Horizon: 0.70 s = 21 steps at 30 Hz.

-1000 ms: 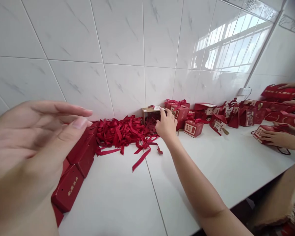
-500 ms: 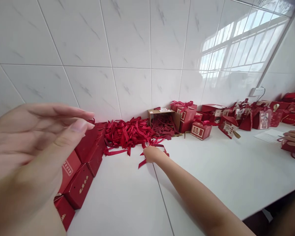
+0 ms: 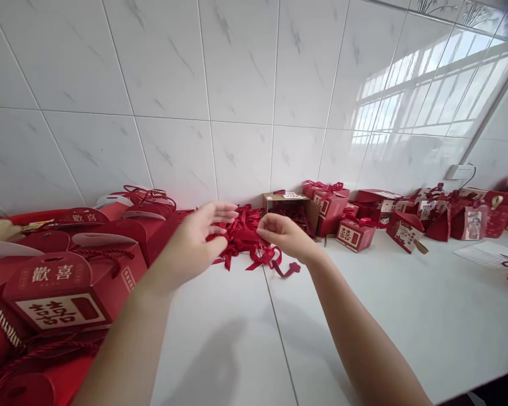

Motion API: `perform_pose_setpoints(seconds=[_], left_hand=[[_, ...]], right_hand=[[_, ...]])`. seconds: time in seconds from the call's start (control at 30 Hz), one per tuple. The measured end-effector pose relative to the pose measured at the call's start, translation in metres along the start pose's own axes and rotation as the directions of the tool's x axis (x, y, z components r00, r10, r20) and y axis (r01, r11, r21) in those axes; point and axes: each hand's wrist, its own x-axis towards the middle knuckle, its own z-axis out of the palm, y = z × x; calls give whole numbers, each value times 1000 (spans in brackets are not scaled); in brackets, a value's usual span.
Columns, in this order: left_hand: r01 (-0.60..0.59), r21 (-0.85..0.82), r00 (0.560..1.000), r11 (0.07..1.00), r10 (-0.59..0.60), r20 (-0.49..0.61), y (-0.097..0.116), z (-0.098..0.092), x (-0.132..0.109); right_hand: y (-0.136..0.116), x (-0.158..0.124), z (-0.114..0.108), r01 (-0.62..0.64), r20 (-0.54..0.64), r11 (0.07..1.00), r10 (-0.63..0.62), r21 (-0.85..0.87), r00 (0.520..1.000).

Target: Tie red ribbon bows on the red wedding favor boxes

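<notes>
My left hand [image 3: 198, 242] is raised above the table, fingers apart and curved, with nothing visible in it. Opposite it, my right hand [image 3: 285, 237] has thumb and fingers pinched together on a red ribbon [image 3: 249, 238], whose outline blends into the pile behind. That loose pile of red satin ribbons [image 3: 241, 217] lies against the wall, partly hidden by both hands. Below the right hand, a looped ribbon [image 3: 265, 258] and a dark red strip with a flower-shaped end [image 3: 294, 268] rest on the white table [image 3: 220, 338].
Red gift boxes [image 3: 59, 282] with cord handles crowd the left side. An open cardboard box [image 3: 311, 211] holds dark red strips. Ribbon-tied boxes [image 3: 353, 234] and more red packages stand along the tiled wall [image 3: 237, 152] to the right. A paper sheet [image 3: 482, 256] lies at far right.
My view has turned left, bringing more gift boxes in. My left hand has moved from close to the camera towards the ribbons. My right hand has lifted off the table.
</notes>
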Motion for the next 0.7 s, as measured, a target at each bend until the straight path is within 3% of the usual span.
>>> perform_pose_setpoints(seconds=[0.03, 0.1, 0.2, 0.27, 0.33, 0.5, 0.57, 0.63, 0.7], left_hand=[[29, 10, 995, 1000, -30, 97, -6, 6, 3], [44, -11, 949, 999, -38, 314, -11, 20, 5], [73, -187, 869, 980, 29, 493, -9, 42, 3], [133, -286, 871, 949, 26, 491, -5, 49, 0], [161, -335, 905, 928, -3, 426, -1, 46, -2], [102, -227, 974, 968, -51, 220, 13, 17, -7], [89, -150, 981, 985, -61, 184, 19, 5, -8], [102, -52, 970, 993, -88, 228, 23, -7, -12], [90, 68, 958, 994, -105, 266, 22, -23, -20]], right_hand=[[-9, -4, -1, 66, -31, 976, -60, 209, 998], [-26, -12, -1, 154, -101, 839, -118, 522, 988], [-41, -21, -5, 224, -227, 711, -92, 667, 970], [-44, -25, -15, 310, -370, 677, -60, 668, 927], [-42, -30, -31, 402, -522, 667, -23, 628, 853], [-20, -40, -79, 580, -761, 591, 91, 560, 642], [-9, -42, -92, 613, -788, 557, 129, 560, 602], [0, -45, -100, 628, -801, 537, 169, 564, 575], [4, -46, -102, 601, -813, 593, 169, 535, 557]])
